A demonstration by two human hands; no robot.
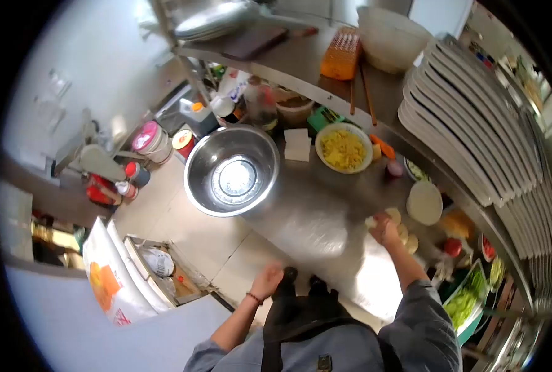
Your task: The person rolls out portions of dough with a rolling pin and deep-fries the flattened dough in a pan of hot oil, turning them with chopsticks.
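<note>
My right hand is above the right part of the steel worktop. Its fingers are closed on a small pale piece that looks like dough. Several pale, round, dough-like pieces lie on the worktop beside and under this hand. My left hand, with a beaded bracelet at the wrist, hangs in front of my body, off the worktop. Its fingers look loosely curled and slightly blurred, with nothing visible in them. A white bowl of chopped yellow food and a big steel basin stand farther back.
A steel shelf overhangs the back, carrying an orange grater, a white tub and stacked white plates. A whitish round container and a tray of green vegetables are at right. Sacks stand at left.
</note>
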